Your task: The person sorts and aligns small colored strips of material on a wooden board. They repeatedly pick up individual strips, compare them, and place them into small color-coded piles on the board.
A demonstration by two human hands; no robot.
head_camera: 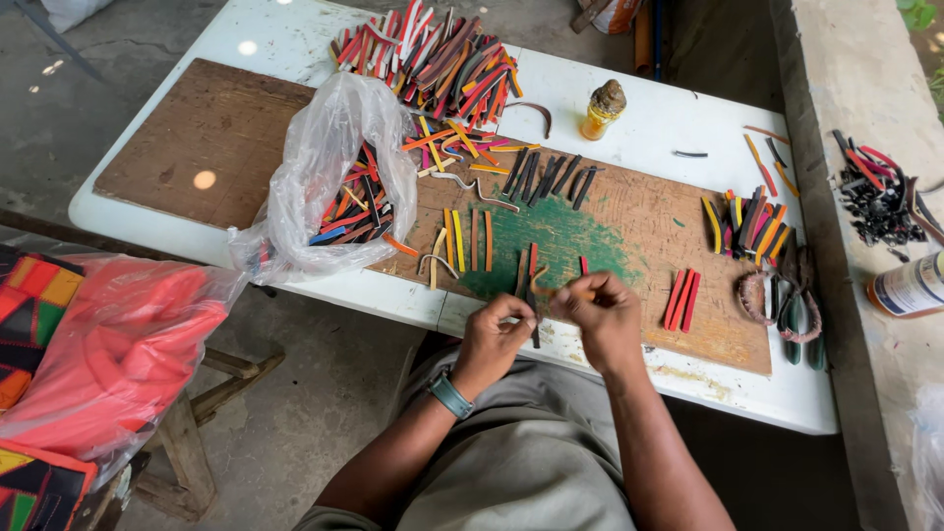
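From my remote seat, the white folding table [678, 123] fills most of the view, its far edge cut off at the top and its near edge running just under the hands. A brown board [221, 138] lies across it, with a green-stained patch [565, 241] near the middle; the board's left part is bare and gives the most open room. A concrete ledge [846, 88] hems the table in on the right. At lower left a red plastic bag [118, 354] is cut off by the frame. A clear plastic bag [324, 167] of coloured strips slumps on the board, its contents half veiled by glare. A big heap of strips [442, 59] sits at the far edge, running out of the top of the frame. Pliers [796, 315] lie near the right corner, partly hidden by a woven ring.

The left hand [492, 339] and right hand [602, 315] meet at the near table edge, fingers of both pinched together on a thin orange strip [543, 287] that curls between them. Exactly how the right fingertips grip it I cannot make out. A dark strip hangs under the left fingers.
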